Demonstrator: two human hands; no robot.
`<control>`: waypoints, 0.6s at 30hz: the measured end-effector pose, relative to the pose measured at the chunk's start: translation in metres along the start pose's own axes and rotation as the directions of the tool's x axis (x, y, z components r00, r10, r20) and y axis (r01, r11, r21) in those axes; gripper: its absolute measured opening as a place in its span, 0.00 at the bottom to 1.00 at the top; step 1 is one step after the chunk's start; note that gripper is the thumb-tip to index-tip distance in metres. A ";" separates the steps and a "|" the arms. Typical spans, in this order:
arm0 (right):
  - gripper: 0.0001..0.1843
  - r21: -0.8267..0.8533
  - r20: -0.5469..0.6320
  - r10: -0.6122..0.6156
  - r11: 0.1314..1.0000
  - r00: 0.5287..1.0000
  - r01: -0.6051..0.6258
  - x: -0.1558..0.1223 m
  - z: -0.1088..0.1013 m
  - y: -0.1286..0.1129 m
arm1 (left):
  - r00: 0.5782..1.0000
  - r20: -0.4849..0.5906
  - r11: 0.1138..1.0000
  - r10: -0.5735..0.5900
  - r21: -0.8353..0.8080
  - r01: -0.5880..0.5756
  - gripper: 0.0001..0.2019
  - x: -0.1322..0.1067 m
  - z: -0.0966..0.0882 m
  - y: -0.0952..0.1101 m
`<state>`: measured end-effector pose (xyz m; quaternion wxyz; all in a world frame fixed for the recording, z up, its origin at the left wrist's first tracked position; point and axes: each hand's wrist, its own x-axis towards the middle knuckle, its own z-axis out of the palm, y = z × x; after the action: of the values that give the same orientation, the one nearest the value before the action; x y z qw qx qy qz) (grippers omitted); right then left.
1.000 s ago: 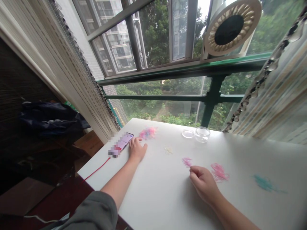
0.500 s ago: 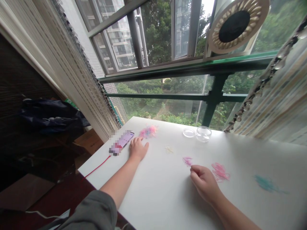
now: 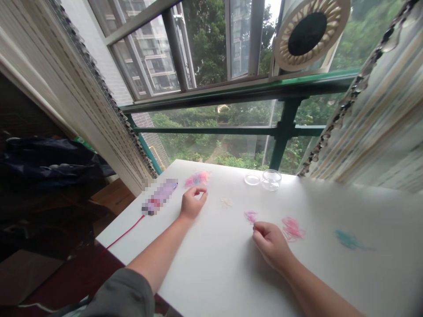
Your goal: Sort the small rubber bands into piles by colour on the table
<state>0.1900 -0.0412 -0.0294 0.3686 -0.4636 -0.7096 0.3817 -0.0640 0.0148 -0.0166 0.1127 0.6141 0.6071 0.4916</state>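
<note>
- Well, your white table is the biggest thing here, and all the small bits sit on it.
- Your right hand is curled up like a loose fist, with its fingertips just beside the purple pile. I can't tell if it pinches a thin strand.
- Your left hand has bent fingers, and the thumb tip is near a fingertip. I can't tell if anything is in it.
- The phone lies left of that hand, with a red cord running from its near end.
- The clear tub sits near the far edge, and its clear lid is just left of it.
- The mixed pile is just past your left hand.
- The blue-green pile is far over to the right.
- The pink pile is right behind your right hand, which stands in front of it.
- The purple pile is small.
- The cream pile is tiny, between your hands.
</note>
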 end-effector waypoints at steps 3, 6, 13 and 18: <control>0.12 -0.012 0.042 0.003 1.000 0.999 -0.002 0.000 0.000 -0.003 | 0.982 0.136 0.987 0.130 -0.117 -0.114 0.05 -0.001 0.027 0.029; 0.13 -0.023 0.060 0.002 1.000 0.998 0.000 0.000 0.001 -0.005 | 0.947 0.209 0.951 0.242 -0.245 -0.189 0.04 -0.003 0.057 0.056; 0.13 0.107 -0.116 0.070 0.993 0.991 -0.057 0.000 0.002 -0.003 | 0.864 0.322 0.889 0.387 -0.378 -0.257 0.01 -0.011 0.082 0.068; 0.04 0.296 -0.228 0.156 0.951 0.961 -0.084 0.001 0.006 -0.002 | 0.804 0.443 0.888 0.397 -0.408 -0.214 0.01 -0.013 0.074 0.066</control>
<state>0.1842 -0.0418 -0.0301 0.4930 -0.4927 -0.5659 0.4404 0.0352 0.0221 -0.0106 0.2924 0.7848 0.3522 0.4179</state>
